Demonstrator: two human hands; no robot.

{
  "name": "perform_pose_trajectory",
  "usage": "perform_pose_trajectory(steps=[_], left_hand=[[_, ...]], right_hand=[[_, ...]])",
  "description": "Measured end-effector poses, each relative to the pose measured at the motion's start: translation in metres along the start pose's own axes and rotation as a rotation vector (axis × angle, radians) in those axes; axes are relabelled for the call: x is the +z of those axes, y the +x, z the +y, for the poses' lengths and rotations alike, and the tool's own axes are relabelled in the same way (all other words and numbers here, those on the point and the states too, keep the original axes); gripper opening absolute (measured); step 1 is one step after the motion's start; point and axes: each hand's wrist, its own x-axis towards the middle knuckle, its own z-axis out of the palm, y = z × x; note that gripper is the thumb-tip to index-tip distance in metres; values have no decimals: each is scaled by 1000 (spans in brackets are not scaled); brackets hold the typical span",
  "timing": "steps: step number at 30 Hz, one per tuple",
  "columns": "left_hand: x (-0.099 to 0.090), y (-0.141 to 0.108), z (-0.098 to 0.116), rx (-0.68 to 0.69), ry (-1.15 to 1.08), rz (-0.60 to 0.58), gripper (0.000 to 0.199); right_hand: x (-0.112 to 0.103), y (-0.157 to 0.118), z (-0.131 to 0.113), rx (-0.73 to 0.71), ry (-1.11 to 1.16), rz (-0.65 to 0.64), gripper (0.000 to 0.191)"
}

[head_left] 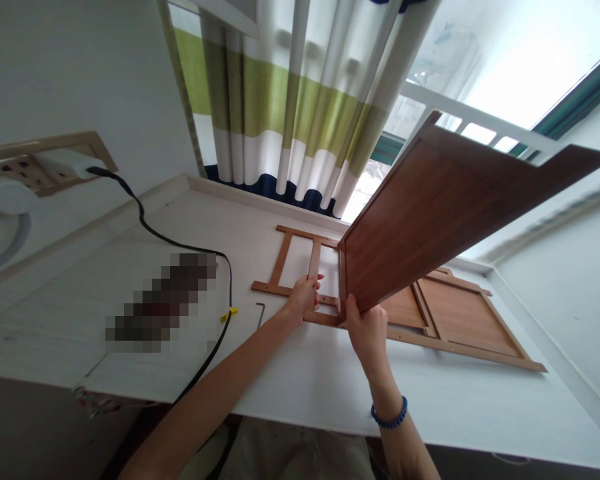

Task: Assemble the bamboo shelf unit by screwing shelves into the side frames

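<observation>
At the far left, a white plug (67, 163) sits in the wall socket (23, 172), and from it a black cable (155, 233) runs down across the white surface (300, 387). Beside this cable lies a dark thing (163, 303), which is pixelated, so I cannot tell what it is. A small yellow piece (229, 314) is at the cable, and to the right of it lies an L-shaped metal key (261, 313). Behind, the striped curtain (300, 107) hangs at the window.

Next comes the open wooden frame (280, 261), lying flat on the surface. The left hand (304, 300) is at its inner slat, with the fingers closed around this slat. The right hand (369, 330) wears a blue bracelet (390, 415) on the wrist; its fingers grip the lower edge of the brown wooden panel (435, 207), with the thumb on the near side. This panel stands up from the right end of the frame and leans to the right. Farther right, a panelled wooden section (467, 313) lies flat on the surface, partly behind the raised panel.
</observation>
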Motion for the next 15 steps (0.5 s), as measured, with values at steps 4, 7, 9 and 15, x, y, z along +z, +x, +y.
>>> perform_pose_trajectory(steps=[4,7,9,15], left_hand=[[-1,2,-1,-8,3,6,11],[0,2,-2,-15,0,4,11],[0,2,-2,-15,-5,-1,12],[1,2,-4,-15,-18,-3,10]], right_hand=[[3,-1,2,7,-32,-7,42],[8,-2,4,13,-53,-20,39],[12,-4,4,25,-67,-18,38],[17,-8,3,100,-104,16,43]])
